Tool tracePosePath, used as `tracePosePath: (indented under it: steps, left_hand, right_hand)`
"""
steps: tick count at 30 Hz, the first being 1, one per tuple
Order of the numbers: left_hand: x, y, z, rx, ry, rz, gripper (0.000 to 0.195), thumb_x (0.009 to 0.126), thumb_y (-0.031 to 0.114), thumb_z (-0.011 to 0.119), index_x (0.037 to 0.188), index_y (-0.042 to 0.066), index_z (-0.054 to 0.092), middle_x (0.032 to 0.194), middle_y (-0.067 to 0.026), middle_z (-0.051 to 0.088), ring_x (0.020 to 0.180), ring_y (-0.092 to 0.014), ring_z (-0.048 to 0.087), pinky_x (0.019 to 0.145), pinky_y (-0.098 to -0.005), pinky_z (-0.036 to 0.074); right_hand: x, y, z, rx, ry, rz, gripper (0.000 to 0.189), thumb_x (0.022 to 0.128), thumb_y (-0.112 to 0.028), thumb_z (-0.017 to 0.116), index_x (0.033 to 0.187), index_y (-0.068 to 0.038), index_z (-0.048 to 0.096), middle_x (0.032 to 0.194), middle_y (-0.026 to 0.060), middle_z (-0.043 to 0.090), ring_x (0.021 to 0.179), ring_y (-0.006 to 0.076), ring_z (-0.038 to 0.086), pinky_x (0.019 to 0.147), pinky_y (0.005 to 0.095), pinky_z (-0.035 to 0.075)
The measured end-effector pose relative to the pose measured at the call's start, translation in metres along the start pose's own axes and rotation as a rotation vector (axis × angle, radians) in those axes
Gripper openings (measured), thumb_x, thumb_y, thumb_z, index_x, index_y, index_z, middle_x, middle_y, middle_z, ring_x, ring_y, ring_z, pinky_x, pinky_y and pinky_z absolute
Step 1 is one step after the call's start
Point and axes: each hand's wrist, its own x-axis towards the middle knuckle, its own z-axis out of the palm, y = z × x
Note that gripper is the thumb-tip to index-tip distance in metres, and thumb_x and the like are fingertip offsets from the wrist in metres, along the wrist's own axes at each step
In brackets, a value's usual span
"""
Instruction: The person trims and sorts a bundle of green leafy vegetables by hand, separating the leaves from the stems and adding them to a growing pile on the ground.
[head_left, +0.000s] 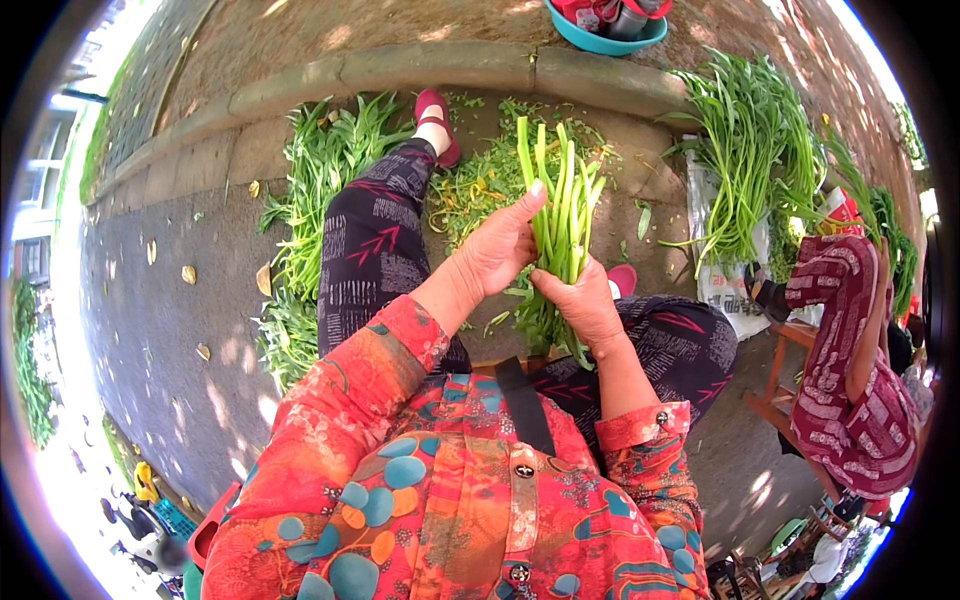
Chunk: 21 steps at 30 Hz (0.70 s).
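Note:
A bundle of leafy green vegetables, likely water spinach (559, 210), stands between my two hands with its pale cut stems up and its leaves hanging below. My right hand (585, 300) grips it around the lower stems, thumb across the front. Higher up, my left hand (499, 244) presses against the bundle's left side; its thumb points up along the stems and its fingers curl partly out of sight. Beneath the bundle, loose leaves and yellowed trimmings (480, 176) cover the ground between my feet.
To the left lies a long heap of greens (307, 225). Another pile (757, 150) rests on a white printed sack (724, 292) at right. Beyond the stone kerb (450, 71) is a turquoise basin (611, 41). A person in maroon patterned trousers (832, 352) sits close on the right.

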Motion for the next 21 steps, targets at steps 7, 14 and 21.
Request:
tracePosePath:
  steps: [7, 14, 21]
  left_hand:
    - [-0.005, 0.010, 0.001, -0.283, -0.129, -0.057, 0.073, 0.086, 0.056, 0.055, 0.125, -0.005, 0.046, 0.109, -0.0200, 0.062, 0.105, -0.033, 0.059, 0.095, -0.0447, 0.046]
    - [-0.001, 0.022, -0.009, -0.306, 0.032, -0.075, 0.031, 0.090, 0.018, 0.059, 0.114, -0.001, 0.052, 0.080, -0.0066, 0.060, 0.078, -0.022, 0.059, 0.083, -0.0389, 0.050]
    - [-0.002, 0.038, -0.026, -0.394, 0.109, 0.178, 0.023, 0.089, 0.017, 0.060, 0.106, 0.002, 0.052, 0.080, -0.0065, 0.058, 0.079, -0.024, 0.058, 0.089, -0.0424, 0.047]
  right_hand:
    - [0.004, 0.017, -0.010, 0.035, -0.367, 0.094, 0.024, 0.078, -0.009, 0.066, 0.099, -0.001, 0.060, 0.092, 0.0004, 0.063, 0.083, 0.0100, 0.057, 0.078, 0.0272, 0.047]
    - [0.009, 0.006, -0.019, 0.160, -0.146, 0.032, 0.040, 0.088, -0.027, 0.063, 0.118, -0.001, 0.057, 0.112, 0.0055, 0.060, 0.099, 0.0132, 0.056, 0.087, 0.0271, 0.043]
    - [0.008, 0.016, -0.044, 0.307, 0.323, -0.104, 0.014, 0.093, -0.014, 0.055, 0.094, -0.003, 0.065, 0.085, 0.0010, 0.065, 0.078, 0.0081, 0.058, 0.073, 0.0235, 0.046]
